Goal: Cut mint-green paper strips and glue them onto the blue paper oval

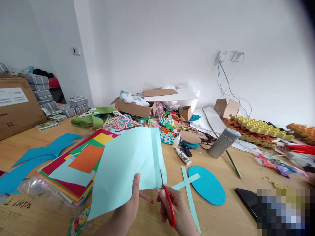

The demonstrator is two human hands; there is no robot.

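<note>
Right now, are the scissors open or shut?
Cannot tell: the scissors show one blade against the sheet; the other is out of sight, so any gap between them is hidden.

**Pale aqua sheet [128, 157] meets red-handled scissors [169, 200]**

The sheet, tilted and gently bowed, spreads beyond and left of the left hand [131, 202] gripping its lower edge; lengthwise bands mark its right side. The scissors point forward from the right hand [176, 204], a slender blade at those bands.
</note>
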